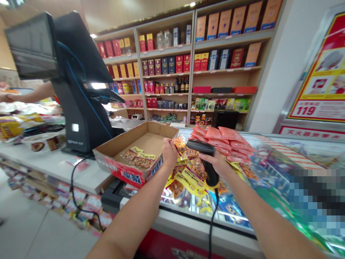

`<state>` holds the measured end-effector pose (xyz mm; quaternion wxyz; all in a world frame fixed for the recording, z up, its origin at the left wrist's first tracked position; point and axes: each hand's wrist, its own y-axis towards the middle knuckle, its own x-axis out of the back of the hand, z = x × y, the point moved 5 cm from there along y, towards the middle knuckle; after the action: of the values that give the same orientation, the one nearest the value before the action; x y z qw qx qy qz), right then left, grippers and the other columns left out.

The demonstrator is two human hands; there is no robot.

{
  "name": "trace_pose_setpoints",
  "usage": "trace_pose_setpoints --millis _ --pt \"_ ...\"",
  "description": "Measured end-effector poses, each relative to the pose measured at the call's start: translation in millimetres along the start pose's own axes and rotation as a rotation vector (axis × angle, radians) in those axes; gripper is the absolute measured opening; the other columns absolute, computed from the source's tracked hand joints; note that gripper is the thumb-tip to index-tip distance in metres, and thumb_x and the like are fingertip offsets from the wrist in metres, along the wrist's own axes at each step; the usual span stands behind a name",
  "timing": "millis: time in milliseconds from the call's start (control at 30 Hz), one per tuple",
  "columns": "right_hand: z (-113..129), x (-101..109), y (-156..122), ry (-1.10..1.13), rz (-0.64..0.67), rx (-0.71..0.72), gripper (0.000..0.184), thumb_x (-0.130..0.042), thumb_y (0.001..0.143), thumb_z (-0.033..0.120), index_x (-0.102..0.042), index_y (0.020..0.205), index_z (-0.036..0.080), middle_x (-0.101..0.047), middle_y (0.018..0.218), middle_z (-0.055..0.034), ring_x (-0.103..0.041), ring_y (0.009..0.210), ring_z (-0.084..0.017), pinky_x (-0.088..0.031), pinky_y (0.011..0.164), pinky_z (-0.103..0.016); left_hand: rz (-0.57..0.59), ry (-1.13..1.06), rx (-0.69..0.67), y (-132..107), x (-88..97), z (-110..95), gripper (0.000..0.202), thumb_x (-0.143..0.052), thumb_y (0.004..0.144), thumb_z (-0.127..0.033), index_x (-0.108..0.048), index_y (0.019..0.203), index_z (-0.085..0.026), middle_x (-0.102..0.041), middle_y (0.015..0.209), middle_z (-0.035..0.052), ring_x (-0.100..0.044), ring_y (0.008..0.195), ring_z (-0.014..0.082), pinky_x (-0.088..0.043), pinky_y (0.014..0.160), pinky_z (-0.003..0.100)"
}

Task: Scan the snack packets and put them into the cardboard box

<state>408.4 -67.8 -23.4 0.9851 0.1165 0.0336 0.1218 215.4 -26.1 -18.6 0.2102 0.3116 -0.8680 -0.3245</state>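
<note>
My left hand (169,154) grips a small yellow-and-clear snack packet (179,145) by its upper end. My right hand (215,162) is shut around the handle of a black corded barcode scanner (205,160), whose head points toward that packet. Beneath both hands, a heap of yellow snack packets (190,178) lies on the glass top of a chest freezer (237,212). Several similar packets (137,160) lie in an open cardboard box (122,169) to the left of my left hand. Orange-pink packets (218,138) are stacked behind the scanner.
A black checkout terminal with a screen (78,82) stands on the white counter (70,171) to the left. Beyond it, a co-worker's bare arm (32,95) reaches in. Wooden shelves (172,64) of boxed and bottled liquor fill the back wall, and a red-and-yellow poster (320,79) hangs at right.
</note>
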Motion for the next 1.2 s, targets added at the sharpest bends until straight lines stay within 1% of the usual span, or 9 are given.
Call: trace_pose_setpoints --millis 367,467,567,667,767,900,1000,1100,1200 --pt "2 1 -2 -0.009 0.006 -0.024 0.025 -0.07 0.07 0.043 -0.063 0.066 0.02 -0.062 0.047 -0.0024 -0.054 0.038 -0.015 -0.042 0.038 -0.026 0.013 -0.025 0.017 -1 -1.3 1 0.012 -0.044 0.092 -0.021 -0.044 0.08 -0.023 -0.058 0.07 0.0022 -0.057 0.065 0.0176 -0.042 0.065 0.028" --pt "4 -2 -2 0.046 -0.01 0.01 0.027 -0.073 0.066 0.043 -0.064 0.072 0.018 -0.067 0.06 -0.0038 -0.055 0.039 -0.014 -0.043 0.039 -0.026 0.016 -0.038 0.016 -3 -1.3 -6 0.013 -0.044 0.092 -0.022 -0.043 0.08 -0.023 -0.059 0.07 0.0024 -0.058 0.065 0.0174 -0.042 0.065 0.027" --pt "9 -9 -1 0.085 -0.004 0.02 0.027 -0.074 0.064 0.041 -0.062 0.072 0.017 -0.067 0.064 -0.0029 -0.055 0.039 -0.013 -0.044 0.038 -0.026 0.027 -0.017 -0.009 -1 7.6 -24 0.013 -0.044 0.093 -0.024 -0.044 0.08 -0.023 -0.06 0.069 0.0023 -0.058 0.065 0.0175 -0.041 0.066 0.027" --pt "18 -24 1 0.089 0.053 0.022 0.026 -0.072 0.066 0.041 -0.061 0.071 0.018 -0.064 0.059 -0.0009 -0.055 0.039 -0.013 -0.044 0.038 -0.025 0.053 0.081 -0.046 14 31.9 -44 0.012 -0.044 0.094 -0.027 -0.047 0.082 -0.022 -0.06 0.069 0.0031 -0.06 0.066 0.0189 -0.042 0.066 0.028" --pt "28 -45 7 0.053 0.133 0.036 0.024 -0.07 0.067 0.041 -0.061 0.069 0.018 -0.06 0.05 0.0003 -0.054 0.038 -0.013 -0.042 0.037 -0.024 0.01 0.235 -0.031 38 71.8 -49 0.011 -0.043 0.093 -0.027 -0.05 0.087 -0.021 -0.062 0.073 0.0059 -0.062 0.07 0.022 -0.044 0.069 0.03" --pt "38 -75 16 0.051 0.184 0.052 0.026 -0.071 0.062 0.04 -0.061 0.068 0.017 -0.062 0.054 -0.0005 -0.055 0.039 -0.013 -0.043 0.037 -0.024 -0.036 0.404 0.049 70 123.0 -27 0.009 -0.044 0.091 -0.022 -0.052 0.09 -0.018 -0.063 0.08 0.0103 -0.064 0.08 0.0262 -0.047 0.077 0.036" --pt "39 -93 21 0.05 0.19 0.02 0.027 -0.071 0.06 0.041 -0.061 0.067 0.017 -0.062 0.054 -0.001 -0.055 0.038 -0.014 -0.043 0.036 -0.024 -0.078 0.462 0.054 80 145.0 -13 0.011 -0.047 0.085 -0.014 -0.053 0.094 -0.015 -0.063 0.096 0.0148 -0.062 0.094 0.0282 -0.046 0.087 0.041" --pt "36 -97 22 0.064 0.17 0.007 0.025 -0.069 0.061 0.04 -0.061 0.066 0.017 -0.061 0.051 -0.0003 -0.054 0.037 -0.013 -0.043 0.036 -0.024 -0.097 0.424 -0.085 75 142.8 -20 0.017 -0.047 0.082 -0.011 -0.054 0.098 -0.015 -0.06 0.107 0.0159 -0.059 0.104 0.0277 -0.044 0.095 0.044" --pt "34 -83 21 0.105 0.106 0.017 0.026 -0.071 0.062 0.04 -0.062 0.068 0.018 -0.062 0.053 -0.0001 -0.054 0.038 -0.013 -0.044 0.037 -0.024 0.024 0.309 -0.234 57 113.3 -39 0.019 -0.044 0.083 -0.009 -0.056 0.095 -0.016 -0.06 0.104 0.0134 -0.059 0.101 0.0248 -0.046 0.095 0.041"
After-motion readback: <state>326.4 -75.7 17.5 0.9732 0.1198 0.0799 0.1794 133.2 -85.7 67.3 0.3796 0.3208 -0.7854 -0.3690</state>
